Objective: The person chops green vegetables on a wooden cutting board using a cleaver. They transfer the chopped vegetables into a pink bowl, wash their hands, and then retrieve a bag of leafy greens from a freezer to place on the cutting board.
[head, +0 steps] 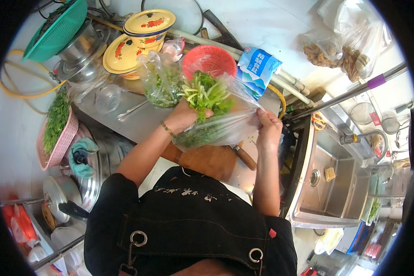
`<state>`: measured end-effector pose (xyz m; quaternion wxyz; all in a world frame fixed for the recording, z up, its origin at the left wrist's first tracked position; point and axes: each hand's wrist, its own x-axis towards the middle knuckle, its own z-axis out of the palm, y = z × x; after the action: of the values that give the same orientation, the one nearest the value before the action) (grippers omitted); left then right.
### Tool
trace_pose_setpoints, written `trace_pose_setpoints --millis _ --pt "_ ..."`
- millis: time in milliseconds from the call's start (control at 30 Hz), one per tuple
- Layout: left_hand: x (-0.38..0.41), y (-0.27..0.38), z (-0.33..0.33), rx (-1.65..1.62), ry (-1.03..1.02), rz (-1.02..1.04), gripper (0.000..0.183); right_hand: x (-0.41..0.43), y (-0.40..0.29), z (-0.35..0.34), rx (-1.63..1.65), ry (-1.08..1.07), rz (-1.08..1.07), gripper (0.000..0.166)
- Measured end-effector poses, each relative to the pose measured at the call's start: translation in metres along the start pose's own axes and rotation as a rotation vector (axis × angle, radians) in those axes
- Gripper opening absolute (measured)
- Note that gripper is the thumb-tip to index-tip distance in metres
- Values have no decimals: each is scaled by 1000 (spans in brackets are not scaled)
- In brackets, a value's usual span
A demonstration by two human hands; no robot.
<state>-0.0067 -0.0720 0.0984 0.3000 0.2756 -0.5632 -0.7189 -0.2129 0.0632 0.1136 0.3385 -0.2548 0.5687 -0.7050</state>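
My left hand (188,115) grips a bunch of leafy green herbs (207,95), its pale cut stalks pointing away from me. A thin clear plastic bag (238,126) surrounds the lower leaves, which show hazily through the film. With thumb and fingers, my right hand (269,126) pinches the bag's edge and stretches it out to the right. Below the bag lies a wooden cutting board (207,162), partly covered by it. A knife with a wooden handle (245,158) rests at the board's right side; most of its blade is hidden.
Behind the herbs are a red plastic basket (209,60), a blue salt packet (258,70) and a bag of chopped greens (162,81). Lidded yellow enamel pots (119,57) stand at the back left. A pink basket of herbs (60,141) is left, a steel sink (331,203) right.
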Motion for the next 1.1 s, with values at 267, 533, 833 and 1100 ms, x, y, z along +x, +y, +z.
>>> trace_pose_setpoints --millis 267,533,833,1100 --pt "8 10 -45 -311 271 29 26 -5 42 -55 -41 -4 220 14" --pt "20 31 -45 -693 453 60 33 -28 25 -64 -390 -269 159 15" --pt "30 20 -67 -951 339 113 33 -35 20 -83 -564 -271 148 16" --pt "8 54 -96 -933 515 126 31 -20 16 -108 -534 -107 229 18"
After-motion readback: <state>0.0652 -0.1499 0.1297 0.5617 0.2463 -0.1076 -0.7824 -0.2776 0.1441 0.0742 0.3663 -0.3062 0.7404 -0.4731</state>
